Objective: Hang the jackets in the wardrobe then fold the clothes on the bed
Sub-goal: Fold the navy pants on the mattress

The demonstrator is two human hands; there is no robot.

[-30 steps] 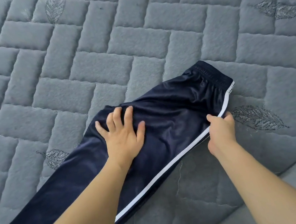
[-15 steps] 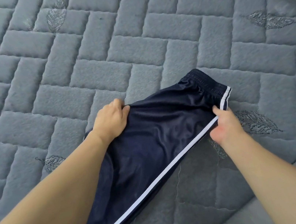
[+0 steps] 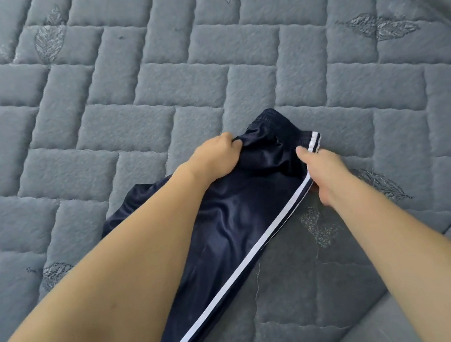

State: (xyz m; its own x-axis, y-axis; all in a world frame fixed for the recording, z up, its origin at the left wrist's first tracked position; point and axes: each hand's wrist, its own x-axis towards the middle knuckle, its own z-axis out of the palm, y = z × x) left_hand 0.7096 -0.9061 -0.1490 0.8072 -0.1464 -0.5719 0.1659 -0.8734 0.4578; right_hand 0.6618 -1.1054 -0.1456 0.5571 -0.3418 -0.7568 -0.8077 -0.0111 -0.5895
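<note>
Left hand (image 3: 218,157) went from flat press to gripping trousers (image 3: 235,222), bunching waistband.

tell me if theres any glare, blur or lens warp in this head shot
Head view: soft even daylight, no hard shadows; a satin sheen streaks the navy pants between the left hand and right hand; wide-angle warp bends the grey quilt seams and stretches the forearms near the bottom edge; focus looks sharp throughout.

two bare forearms, no sleeves visible

Navy trousers (image 3: 235,228) on quilted bed (image 3: 148,94)
</note>
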